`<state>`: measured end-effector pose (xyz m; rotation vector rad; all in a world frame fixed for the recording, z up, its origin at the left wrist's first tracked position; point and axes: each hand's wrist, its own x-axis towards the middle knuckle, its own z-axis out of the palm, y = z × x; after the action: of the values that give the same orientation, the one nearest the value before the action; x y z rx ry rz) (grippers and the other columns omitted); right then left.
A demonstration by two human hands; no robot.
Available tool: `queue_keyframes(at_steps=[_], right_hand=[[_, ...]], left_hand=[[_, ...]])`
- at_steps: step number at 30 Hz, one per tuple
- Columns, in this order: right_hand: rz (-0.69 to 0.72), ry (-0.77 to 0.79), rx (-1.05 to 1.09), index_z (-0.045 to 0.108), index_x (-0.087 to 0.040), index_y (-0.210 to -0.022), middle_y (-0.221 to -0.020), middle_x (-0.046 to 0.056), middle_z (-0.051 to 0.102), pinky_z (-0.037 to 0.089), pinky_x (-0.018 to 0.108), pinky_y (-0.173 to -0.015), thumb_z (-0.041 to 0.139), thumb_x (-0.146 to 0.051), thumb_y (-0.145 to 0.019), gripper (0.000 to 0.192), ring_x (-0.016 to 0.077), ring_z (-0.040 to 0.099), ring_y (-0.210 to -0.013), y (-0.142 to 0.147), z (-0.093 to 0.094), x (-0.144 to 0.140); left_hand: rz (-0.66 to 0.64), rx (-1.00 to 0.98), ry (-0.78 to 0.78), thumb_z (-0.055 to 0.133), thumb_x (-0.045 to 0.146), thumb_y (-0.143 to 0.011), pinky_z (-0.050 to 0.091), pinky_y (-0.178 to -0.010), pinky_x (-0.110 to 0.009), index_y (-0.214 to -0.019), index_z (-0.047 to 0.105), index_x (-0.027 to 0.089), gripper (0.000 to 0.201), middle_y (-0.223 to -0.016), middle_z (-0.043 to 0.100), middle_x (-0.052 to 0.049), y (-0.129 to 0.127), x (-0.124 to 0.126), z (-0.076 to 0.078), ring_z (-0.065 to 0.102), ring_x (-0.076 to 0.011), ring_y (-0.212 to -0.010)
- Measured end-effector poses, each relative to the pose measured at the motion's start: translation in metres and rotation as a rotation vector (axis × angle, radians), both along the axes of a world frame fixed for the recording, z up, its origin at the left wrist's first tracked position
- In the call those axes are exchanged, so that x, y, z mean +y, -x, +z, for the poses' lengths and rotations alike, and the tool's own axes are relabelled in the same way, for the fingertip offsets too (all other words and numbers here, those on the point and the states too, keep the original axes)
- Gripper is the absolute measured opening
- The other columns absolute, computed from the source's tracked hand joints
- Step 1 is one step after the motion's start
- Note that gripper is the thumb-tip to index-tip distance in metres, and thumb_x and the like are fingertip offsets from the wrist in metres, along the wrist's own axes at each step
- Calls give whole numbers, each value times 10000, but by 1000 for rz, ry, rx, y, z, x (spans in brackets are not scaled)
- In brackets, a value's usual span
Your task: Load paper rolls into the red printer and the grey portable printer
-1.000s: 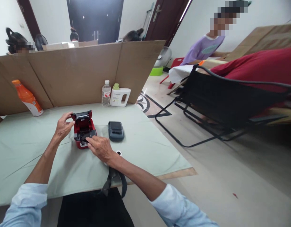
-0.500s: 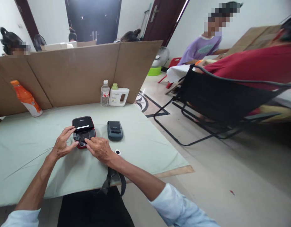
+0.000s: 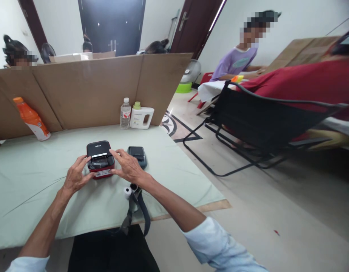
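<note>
At the near edge of the table (image 3: 177, 177), a dark strap (image 3: 146, 217) is draped over the pale green cloth, with a white roll (image 3: 127, 192) placed just to its left. Beyond these, a red-and-black device (image 3: 100, 159) is set flat on the cloth and is framed by two hands. Its left side is flanked by the left hand (image 3: 74, 177), its right side by the right hand (image 3: 127, 166). The hands are kept apart from each other, with the device between them; on each, thumb and fingers are spread, the tips brought to the device's edges. Whether it is firmly gripped cannot be told. A white label (image 3: 103, 172) is shown on its near face.

Just beyond the right hand, a dark device (image 3: 137, 152) is partly hidden. Farther back, an orange bottle (image 3: 32, 119) is stood at the left, a clear bottle (image 3: 125, 113) and a white jug (image 3: 141, 118) side by side toward the right, all before a cardboard panel (image 3: 89, 90). At the far right, a black folding chair (image 3: 265, 124) is occupied by a person in red (image 3: 299, 79).
</note>
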<state>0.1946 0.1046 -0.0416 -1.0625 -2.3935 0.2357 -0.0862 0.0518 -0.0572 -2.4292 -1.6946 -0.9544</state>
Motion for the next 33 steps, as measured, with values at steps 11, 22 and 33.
queue_keyframes(at_steps=[11,22,33], right_hand=[[71,88,-21,493,-234,-1512,-1378,128,591,556,372,-928,770,-285,-910,664,261,631,-1212,5,-8,4],[63,114,-3,482,-205,-1500,-1386,142,582,565,388,-944,732,-289,-944,615,268,624,-1239,10,-14,3],[79,130,74,351,-197,-1603,-1358,155,624,560,407,-952,698,-315,-957,742,249,669,-1111,2,-27,8]], left_hand=[[45,-33,16,747,438,-857,572,-1079,-507,-1422,615,267,606,-1437,624,-135,-5,-2,-4,641,-333,-1295],[72,-10,48,698,404,-885,573,-1070,-478,-1423,583,254,571,-1476,585,-133,-10,-5,-3,623,-332,-1320],[72,-66,-8,633,423,-957,543,-1100,-508,-1526,438,265,622,-1506,551,-153,-15,-5,-22,570,-340,-1385]])
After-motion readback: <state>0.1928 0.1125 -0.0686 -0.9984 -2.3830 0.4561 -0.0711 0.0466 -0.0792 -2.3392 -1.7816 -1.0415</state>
